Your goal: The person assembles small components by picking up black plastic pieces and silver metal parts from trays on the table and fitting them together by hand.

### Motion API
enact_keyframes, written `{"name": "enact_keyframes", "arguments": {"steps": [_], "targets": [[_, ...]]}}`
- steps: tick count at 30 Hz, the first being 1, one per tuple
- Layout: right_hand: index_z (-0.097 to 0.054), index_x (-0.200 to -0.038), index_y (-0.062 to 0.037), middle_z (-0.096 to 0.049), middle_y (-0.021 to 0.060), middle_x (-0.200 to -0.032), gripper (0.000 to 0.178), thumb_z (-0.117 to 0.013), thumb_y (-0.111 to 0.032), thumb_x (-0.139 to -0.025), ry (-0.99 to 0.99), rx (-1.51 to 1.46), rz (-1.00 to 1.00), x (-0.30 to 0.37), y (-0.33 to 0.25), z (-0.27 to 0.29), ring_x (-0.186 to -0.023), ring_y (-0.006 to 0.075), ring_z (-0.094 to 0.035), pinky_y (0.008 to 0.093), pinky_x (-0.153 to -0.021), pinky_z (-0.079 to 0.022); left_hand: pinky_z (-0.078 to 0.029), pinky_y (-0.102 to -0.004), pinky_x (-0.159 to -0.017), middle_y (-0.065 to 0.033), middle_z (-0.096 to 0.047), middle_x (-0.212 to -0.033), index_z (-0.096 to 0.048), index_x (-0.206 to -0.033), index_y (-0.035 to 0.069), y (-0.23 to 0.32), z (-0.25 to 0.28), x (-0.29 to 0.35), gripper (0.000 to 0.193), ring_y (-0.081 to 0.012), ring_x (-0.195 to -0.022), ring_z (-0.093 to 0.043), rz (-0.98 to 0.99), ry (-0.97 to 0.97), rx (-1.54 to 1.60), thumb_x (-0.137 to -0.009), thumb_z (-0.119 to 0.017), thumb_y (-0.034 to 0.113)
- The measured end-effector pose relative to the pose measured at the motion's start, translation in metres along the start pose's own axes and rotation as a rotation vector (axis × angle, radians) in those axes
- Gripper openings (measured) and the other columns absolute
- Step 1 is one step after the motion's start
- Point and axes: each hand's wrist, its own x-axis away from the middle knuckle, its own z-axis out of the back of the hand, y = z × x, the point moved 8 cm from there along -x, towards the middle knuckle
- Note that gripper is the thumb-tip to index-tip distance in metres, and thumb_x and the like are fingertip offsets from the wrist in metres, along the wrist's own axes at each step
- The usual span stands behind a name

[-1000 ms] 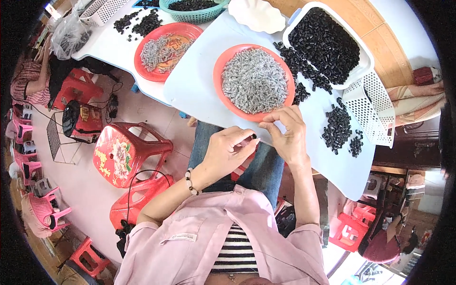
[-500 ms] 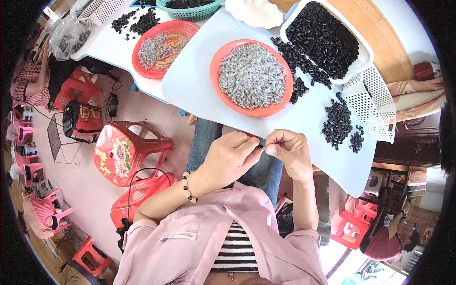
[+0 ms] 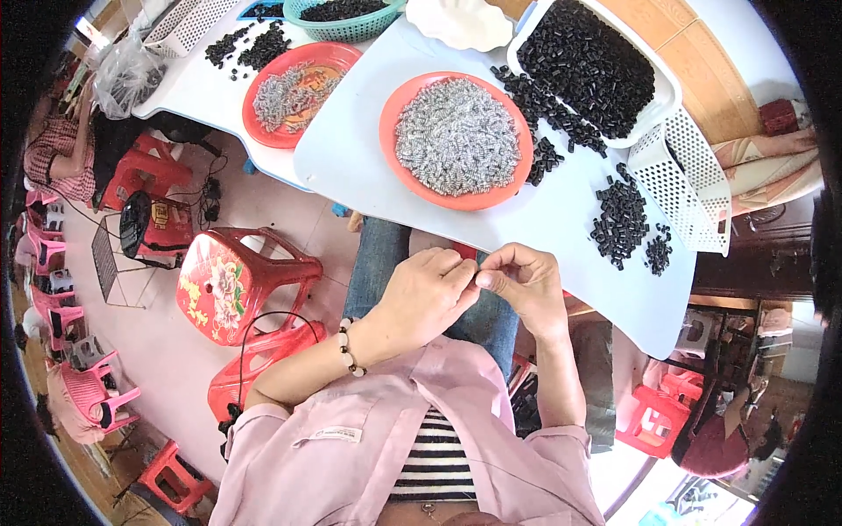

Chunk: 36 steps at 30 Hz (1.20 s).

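My left hand point(image 3: 428, 294) is closed, thumb and fingers pinched in front of my lap. A small black cylindrical piece showed in that pinch a moment earlier; the fingers now hide most of it. My right hand point(image 3: 528, 285) is also pinched, and its fingertips meet those of the left hand. What it holds is hidden or too small to name. Just beyond both hands, an orange-red plate point(image 3: 392, 167) heaped with small silvery, coil-like pieces point(image 3: 458, 136) stands on the pale blue tabletop point(image 3: 342, 180). A loose pile of black cylindrical pieces point(image 3: 619, 219) lies to its right.
At the far right stands a white tray point(image 3: 674, 88) full of black pieces, beside a perforated white basket point(image 3: 688, 188). A second red plate point(image 3: 254, 123), a green basket point(image 3: 351, 28) and a white scalloped dish point(image 3: 460, 22) sit further back. Red stools point(image 3: 219, 285) stand at left.
My right hand has moved slightly left, so its fingertips now touch my left hand's. The black piece that showed between them is now mostly covered.
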Motion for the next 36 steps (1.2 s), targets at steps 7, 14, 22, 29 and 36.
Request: {"name": "enact_keyframes", "arguments": {"steps": [7, 14, 22, 29, 36], "targets": [[-0.070, -0.093, 0.0013, -0.069, 0.0027, -0.084, 0.031, -0.082, -0.024, -0.081, 0.021, -0.120, -0.044, 0.007, 0.004, 0.014, -0.077, 0.0072, -0.059, 0.0223, -0.070, -0.048, -0.049, -0.0385, -0.060, -0.0076, -0.056, -0.074, -0.065, -0.089, 0.003, 0.007, -0.002, -0.004, 0.018, -0.0261, -0.068, -0.059, -0.014, -0.026, -0.021, -0.076, -0.074, 0.012], [-0.071, -0.086, 0.0003, -0.069, 0.0015, -0.079, 0.016, -0.079, -0.013, -0.083, 0.063, 0.219, 0.010, 0.016, -0.008, 0.020, -0.071, 0.0060, -0.058, 0.0222, -0.067, -0.047, -0.049, -0.0378, -0.060, -0.0070, -0.057, -0.076, -0.065, -0.092, 0.003, 0.014, -0.009, -0.005, 0.020, -0.0255, -0.068, -0.059, -0.047, -0.056, -0.061, -0.077, -0.075, 0.011], [-0.071, -0.085, -0.0003, -0.069, 0.0017, -0.078, 0.013, -0.079, -0.011, -0.082, 0.133, 0.228, -0.002, 0.024, -0.007, 0.025, -0.071, 0.0060, -0.058, 0.0219, -0.066, -0.048, -0.052, -0.0361, -0.065, -0.0062, -0.061, -0.083, -0.067, -0.098, 0.002, 0.018, -0.018, -0.002, 0.024, -0.0241, -0.075, -0.062, -0.103, -0.031, -0.038, -0.078, -0.075, 0.012], [-0.074, -0.087, -0.0009, -0.069, 0.0052, -0.079, 0.014, -0.078, -0.013, -0.083, 0.174, 0.389, 0.012, 0.028, -0.012, 0.035, -0.075, 0.0101, -0.061, 0.0258, -0.071, -0.049, -0.054, -0.0358, -0.068, -0.0074, -0.063, -0.087, -0.068, -0.102, 0.002, 0.019, -0.024, -0.007, 0.025, -0.0246, -0.077, -0.063, -0.118, -0.046, -0.023, -0.079, -0.074, 0.010], [-0.073, -0.088, 0.0006, -0.070, 0.0054, -0.081, 0.012, -0.074, -0.012, -0.087, 0.172, 0.232, -0.012, 0.027, 0.002, 0.035, -0.075, 0.0093, -0.060, 0.0255, -0.070, -0.049, -0.053, -0.0350, -0.065, -0.0098, -0.063, -0.083, -0.068, -0.103, -0.001, 0.009, -0.029, -0.004, 0.023, -0.0260, -0.073, -0.063, -0.025, 0.020, 0.212, -0.082, -0.074, 0.007]]}}
